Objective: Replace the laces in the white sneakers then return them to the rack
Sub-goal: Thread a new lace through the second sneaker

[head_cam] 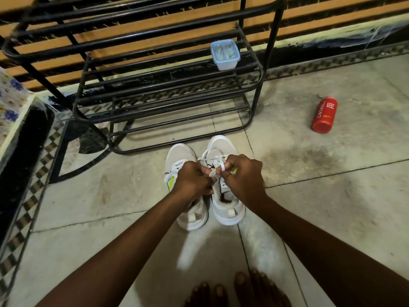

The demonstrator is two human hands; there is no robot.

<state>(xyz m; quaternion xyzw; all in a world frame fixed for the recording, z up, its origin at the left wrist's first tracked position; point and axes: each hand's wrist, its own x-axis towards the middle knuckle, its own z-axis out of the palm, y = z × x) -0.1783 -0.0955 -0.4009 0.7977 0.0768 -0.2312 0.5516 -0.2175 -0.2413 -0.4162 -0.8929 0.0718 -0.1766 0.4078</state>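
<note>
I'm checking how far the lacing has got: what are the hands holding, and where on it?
The left hand and the right hand both pinch the white lace just above the tongue of one sneaker. The lace tips are hidden.

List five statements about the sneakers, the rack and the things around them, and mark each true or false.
1. Both the left hand and the right hand pinch the white lace over the sneaker on the right. True.
2. The sneakers already stand on the rack. False: that sneaker and the sneaker on the left stand on the floor in front of it.
3. The red bottle is on the floor, apart from the sneakers. True.
4. The plastic container sits on the floor. False: it sits on a rack shelf.
5. The person wears shoes. False: bare toes show at the bottom edge.
</note>
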